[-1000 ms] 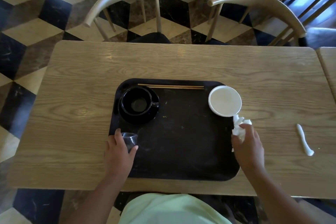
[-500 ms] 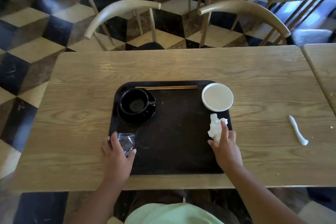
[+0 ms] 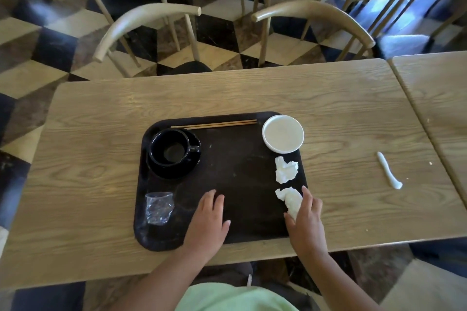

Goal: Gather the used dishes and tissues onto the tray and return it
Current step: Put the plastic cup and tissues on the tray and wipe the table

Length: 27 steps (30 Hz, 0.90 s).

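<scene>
A dark tray (image 3: 235, 177) lies on the wooden table (image 3: 101, 159). On it stand a black cup on a black saucer (image 3: 174, 153), a pair of chopsticks (image 3: 214, 124) along the far rim, a white dish (image 3: 283, 134) at the far right corner and a crumpled clear plastic cup (image 3: 159, 207) at the near left. One crumpled white tissue (image 3: 285, 169) rests free near the right rim. My right hand (image 3: 307, 219) holds a second crumpled tissue (image 3: 290, 199) just below it, over the tray. My left hand (image 3: 208, 219) lies flat on the tray's middle, holding nothing.
A twisted white paper strip (image 3: 389, 170) lies on the table to the right of the tray. A second table (image 3: 439, 98) adjoins on the right. Two curved-back chairs (image 3: 146, 25) stand at the far side, over a chequered floor.
My left hand let go of the plastic cup and slid right onto the tray's middle. My right hand moved nearer along the right rim; one tissue now lies free and another is in that hand.
</scene>
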### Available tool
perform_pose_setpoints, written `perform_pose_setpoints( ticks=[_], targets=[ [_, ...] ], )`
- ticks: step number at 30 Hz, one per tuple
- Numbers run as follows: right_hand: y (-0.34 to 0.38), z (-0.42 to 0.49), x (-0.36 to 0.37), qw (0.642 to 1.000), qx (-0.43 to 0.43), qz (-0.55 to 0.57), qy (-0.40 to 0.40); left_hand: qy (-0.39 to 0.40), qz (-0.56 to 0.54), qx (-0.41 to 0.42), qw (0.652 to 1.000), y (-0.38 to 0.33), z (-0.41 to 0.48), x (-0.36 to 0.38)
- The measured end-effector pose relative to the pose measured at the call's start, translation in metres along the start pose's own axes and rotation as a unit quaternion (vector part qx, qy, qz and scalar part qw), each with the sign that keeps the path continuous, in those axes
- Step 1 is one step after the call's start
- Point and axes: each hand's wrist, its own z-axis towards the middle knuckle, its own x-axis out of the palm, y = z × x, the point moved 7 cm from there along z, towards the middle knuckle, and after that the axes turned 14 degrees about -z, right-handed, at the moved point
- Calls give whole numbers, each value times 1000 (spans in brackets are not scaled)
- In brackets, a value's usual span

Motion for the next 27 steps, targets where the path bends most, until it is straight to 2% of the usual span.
perform_pose_setpoints(
  ticks=[2,5,12,16,20,23,27],
  targets=[
    [-4,-1,-1,999,24,26,2,43,66,25,997,1,5,15],
    [-8,0,0,998,58,35,5,61,116,52,990,5,16,27],
    [-5,15,10,996,87,-30,16,70,124,94,985,-2,61,42],
    [-1,20,8,994,99,-31,18,71,119,97,986,-10,76,48],
    [1,19,1,997,61,-40,25,67,125,86,986,-22,87,54],
    [1,14,-8,997,4,-76,1,56,132,83,986,-33,99,58],
    [-6,14,-14,998,-17,-67,0,35,143,68,987,-50,110,67]
  ],
)
